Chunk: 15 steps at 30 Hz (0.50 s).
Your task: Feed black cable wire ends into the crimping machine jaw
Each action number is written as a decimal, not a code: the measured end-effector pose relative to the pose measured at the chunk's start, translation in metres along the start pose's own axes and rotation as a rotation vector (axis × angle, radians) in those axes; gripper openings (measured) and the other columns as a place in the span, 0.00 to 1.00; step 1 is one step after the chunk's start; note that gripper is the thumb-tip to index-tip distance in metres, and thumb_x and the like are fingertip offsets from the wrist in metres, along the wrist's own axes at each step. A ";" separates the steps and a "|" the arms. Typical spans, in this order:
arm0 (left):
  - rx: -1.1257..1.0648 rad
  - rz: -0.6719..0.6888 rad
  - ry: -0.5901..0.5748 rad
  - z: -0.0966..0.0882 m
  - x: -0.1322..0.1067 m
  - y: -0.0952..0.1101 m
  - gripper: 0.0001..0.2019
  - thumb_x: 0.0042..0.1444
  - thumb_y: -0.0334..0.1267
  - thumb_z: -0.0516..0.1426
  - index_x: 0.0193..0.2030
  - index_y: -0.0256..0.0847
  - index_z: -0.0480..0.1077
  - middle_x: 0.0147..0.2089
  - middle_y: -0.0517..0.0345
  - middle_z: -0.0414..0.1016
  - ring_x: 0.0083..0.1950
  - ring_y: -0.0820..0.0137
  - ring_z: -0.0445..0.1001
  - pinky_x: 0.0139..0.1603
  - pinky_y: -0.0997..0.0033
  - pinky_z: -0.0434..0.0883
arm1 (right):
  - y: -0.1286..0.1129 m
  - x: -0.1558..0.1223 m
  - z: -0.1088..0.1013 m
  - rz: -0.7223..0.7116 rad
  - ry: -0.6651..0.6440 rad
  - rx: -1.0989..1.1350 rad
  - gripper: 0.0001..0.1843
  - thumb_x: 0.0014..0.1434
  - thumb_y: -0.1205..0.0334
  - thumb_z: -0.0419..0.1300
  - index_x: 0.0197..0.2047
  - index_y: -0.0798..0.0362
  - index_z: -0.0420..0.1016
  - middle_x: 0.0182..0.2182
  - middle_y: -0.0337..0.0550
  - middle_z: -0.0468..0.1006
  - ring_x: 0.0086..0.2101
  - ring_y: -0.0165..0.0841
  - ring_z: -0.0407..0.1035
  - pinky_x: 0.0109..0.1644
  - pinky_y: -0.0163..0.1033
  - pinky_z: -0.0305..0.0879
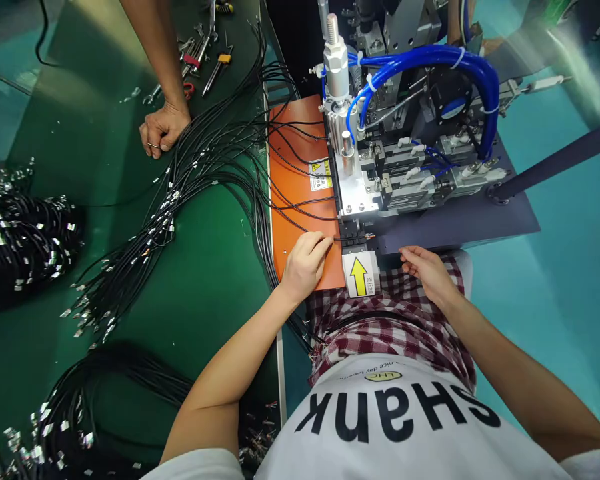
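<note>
The left hand (305, 263) pinches one black cable (341, 238) with its tip at the machine's clamp (359, 235), at the orange plate's (293, 167) 5 o'clock corner, while the right hand (425, 267) rests slack and empty at 3 o'clock — seemingly early going, as the cable bundle (145, 233) still sprawls at 9 o'clock.
</note>
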State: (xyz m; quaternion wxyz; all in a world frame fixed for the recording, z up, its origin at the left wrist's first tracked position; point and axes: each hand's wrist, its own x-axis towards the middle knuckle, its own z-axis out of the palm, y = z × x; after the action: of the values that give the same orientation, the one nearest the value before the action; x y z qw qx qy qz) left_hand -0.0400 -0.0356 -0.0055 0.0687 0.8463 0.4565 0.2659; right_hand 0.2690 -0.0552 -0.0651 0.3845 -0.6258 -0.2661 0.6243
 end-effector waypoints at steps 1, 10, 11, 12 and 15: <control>0.002 -0.003 -0.001 0.001 0.000 0.000 0.15 0.68 0.31 0.50 0.57 0.37 0.72 0.50 0.43 0.75 0.54 0.61 0.72 0.57 0.54 0.73 | 0.000 0.000 0.000 0.003 0.003 -0.002 0.22 0.48 0.43 0.73 0.35 0.52 0.78 0.31 0.36 0.74 0.25 0.24 0.65 0.30 0.33 0.61; -0.117 -0.148 -0.100 -0.043 0.017 -0.010 0.17 0.69 0.34 0.49 0.60 0.36 0.68 0.63 0.43 0.70 0.64 0.61 0.68 0.66 0.55 0.68 | 0.000 -0.008 -0.012 0.002 -0.003 -0.010 0.19 0.47 0.46 0.74 0.36 0.50 0.80 0.33 0.38 0.75 0.27 0.25 0.66 0.30 0.33 0.63; -0.152 -0.130 -0.164 -0.060 0.016 -0.009 0.14 0.69 0.34 0.49 0.56 0.37 0.71 0.58 0.46 0.73 0.59 0.64 0.72 0.61 0.59 0.71 | -0.003 -0.012 -0.018 -0.007 0.015 -0.015 0.19 0.47 0.46 0.74 0.36 0.50 0.81 0.33 0.40 0.75 0.28 0.27 0.67 0.30 0.34 0.64; -0.172 -0.081 -0.282 -0.076 0.012 -0.005 0.13 0.69 0.33 0.49 0.52 0.39 0.72 0.52 0.50 0.75 0.53 0.66 0.74 0.56 0.63 0.72 | -0.006 -0.015 -0.025 -0.006 0.029 -0.020 0.18 0.48 0.47 0.74 0.36 0.49 0.82 0.34 0.42 0.76 0.28 0.28 0.67 0.31 0.36 0.65; -0.026 0.207 -0.711 -0.106 -0.013 0.015 0.10 0.67 0.32 0.52 0.43 0.42 0.76 0.40 0.54 0.75 0.43 0.67 0.72 0.42 0.66 0.69 | -0.018 -0.023 -0.041 -0.019 0.086 -0.043 0.14 0.50 0.49 0.74 0.35 0.48 0.82 0.36 0.46 0.76 0.29 0.30 0.68 0.33 0.39 0.66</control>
State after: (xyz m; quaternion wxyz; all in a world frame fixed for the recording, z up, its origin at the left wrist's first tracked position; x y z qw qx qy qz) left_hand -0.0883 -0.0681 0.0848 0.2065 0.9265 0.3128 -0.0333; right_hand 0.3105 -0.0700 -0.0399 0.3877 -0.6578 -0.2685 0.5872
